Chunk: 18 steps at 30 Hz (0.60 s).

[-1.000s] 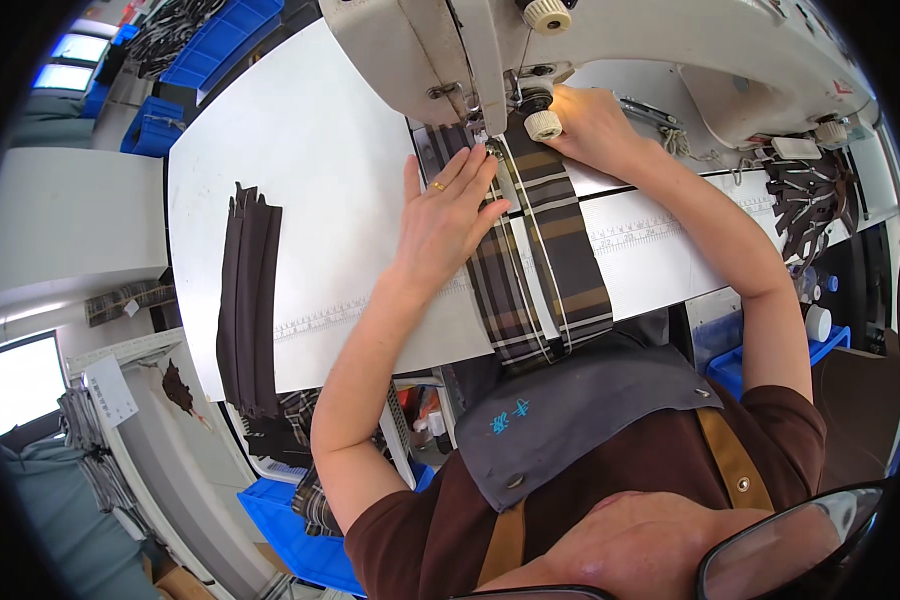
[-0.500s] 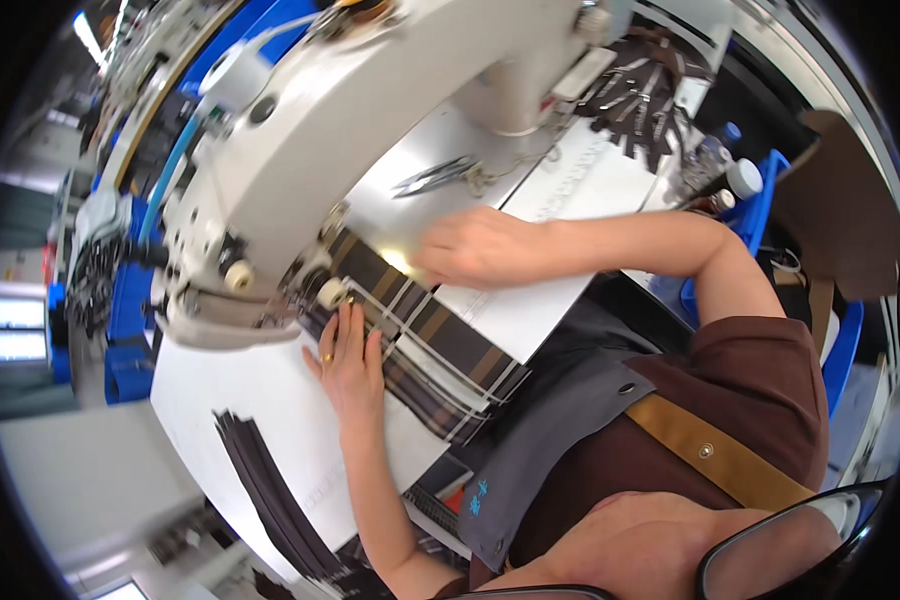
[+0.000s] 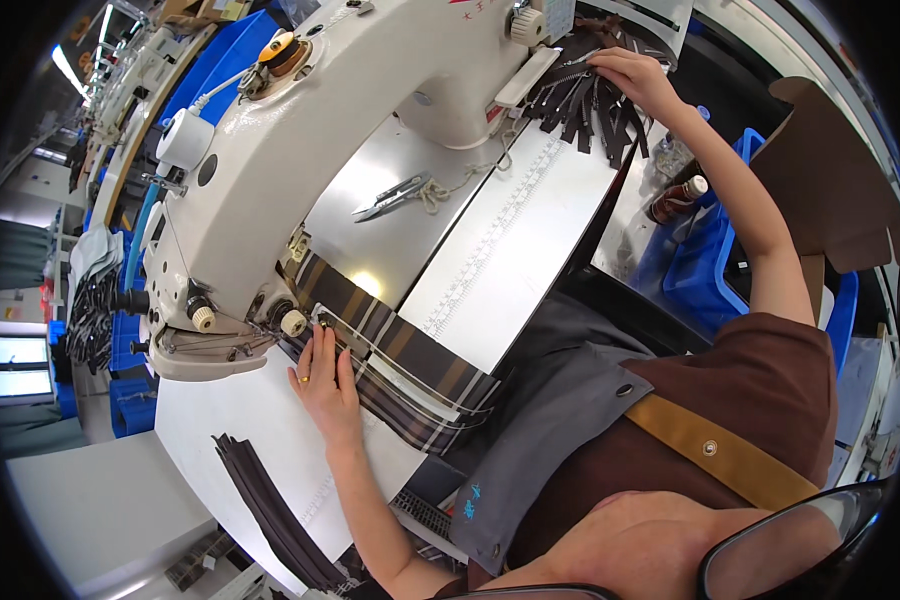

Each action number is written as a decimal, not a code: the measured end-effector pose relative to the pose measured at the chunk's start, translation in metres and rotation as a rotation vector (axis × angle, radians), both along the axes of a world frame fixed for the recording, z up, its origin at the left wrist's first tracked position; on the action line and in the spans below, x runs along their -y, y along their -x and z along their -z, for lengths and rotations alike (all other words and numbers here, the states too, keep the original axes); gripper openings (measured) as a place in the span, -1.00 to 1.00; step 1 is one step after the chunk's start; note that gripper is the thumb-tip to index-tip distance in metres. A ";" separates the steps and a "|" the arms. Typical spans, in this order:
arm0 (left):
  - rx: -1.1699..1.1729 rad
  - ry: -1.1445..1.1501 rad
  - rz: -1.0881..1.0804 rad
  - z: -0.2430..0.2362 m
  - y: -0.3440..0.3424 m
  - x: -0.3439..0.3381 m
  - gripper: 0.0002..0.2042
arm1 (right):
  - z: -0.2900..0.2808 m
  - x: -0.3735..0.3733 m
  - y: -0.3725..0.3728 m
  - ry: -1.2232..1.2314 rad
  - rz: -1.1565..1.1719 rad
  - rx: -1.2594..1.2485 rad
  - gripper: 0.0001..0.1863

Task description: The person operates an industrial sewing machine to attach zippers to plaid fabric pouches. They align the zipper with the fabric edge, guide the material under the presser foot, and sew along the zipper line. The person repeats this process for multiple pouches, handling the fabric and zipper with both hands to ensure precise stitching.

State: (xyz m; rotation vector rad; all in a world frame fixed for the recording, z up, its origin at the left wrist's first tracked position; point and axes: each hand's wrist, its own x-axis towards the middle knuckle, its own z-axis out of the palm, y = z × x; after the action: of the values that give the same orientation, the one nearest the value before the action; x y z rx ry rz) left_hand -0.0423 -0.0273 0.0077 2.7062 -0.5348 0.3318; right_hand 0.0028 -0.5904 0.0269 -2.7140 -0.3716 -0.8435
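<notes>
Under the head of a white sewing machine [image 3: 300,130] lies a brown, black and white plaid fabric piece [image 3: 410,348]. My left hand [image 3: 327,388] rests on it beside the needle area, fingers stretched out, a ring on one. Far to the right my right hand [image 3: 638,82] reaches to a pile of dark brown zippers [image 3: 595,105] with silvery parts. Its fingertips pinch one at the top of the pile; the exact grip is small in view.
Thread snips [image 3: 390,197] lie on the metal machine bed. A bundle of dark strips [image 3: 270,510] lies on the white table at left. Blue bins [image 3: 705,262] and a brown bottle [image 3: 678,200] stand at right. An orange thread spool [image 3: 282,52] sits atop the machine.
My right hand has moved from beside the plaid fabric out to the zipper pile at upper right. My left hand stays on the fabric. The whole view has shifted slightly.
</notes>
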 end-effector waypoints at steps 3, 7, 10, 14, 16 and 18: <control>0.003 0.045 0.020 0.000 0.000 -0.001 -0.68 | 0.010 -0.012 0.003 -0.199 -0.139 -0.139 -0.82; 0.011 0.050 0.052 0.001 -0.003 0.001 -0.67 | 0.006 -0.006 0.001 -0.159 -0.030 0.063 -0.83; 0.111 -0.157 0.000 -0.002 0.004 0.003 -0.64 | -0.061 -0.058 0.019 0.387 -0.074 0.445 -0.89; -0.019 0.274 0.312 -0.054 0.025 0.059 -0.58 | -0.074 -0.163 0.063 -0.163 -0.671 -0.482 -0.91; -0.459 0.603 0.430 -0.077 0.038 0.097 -0.60 | -0.068 -0.210 0.074 -0.320 -0.952 -0.617 -0.89; -1.224 0.733 0.519 -0.082 0.044 0.102 -0.71 | -0.071 -0.237 0.074 -0.362 -1.037 -0.752 -0.88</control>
State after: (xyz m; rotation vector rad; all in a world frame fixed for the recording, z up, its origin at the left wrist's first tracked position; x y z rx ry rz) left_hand -0.0859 -0.1290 0.0893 1.5313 -0.5219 -0.9946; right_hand -0.0715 -0.3539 0.0982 -1.8654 -1.1253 0.3519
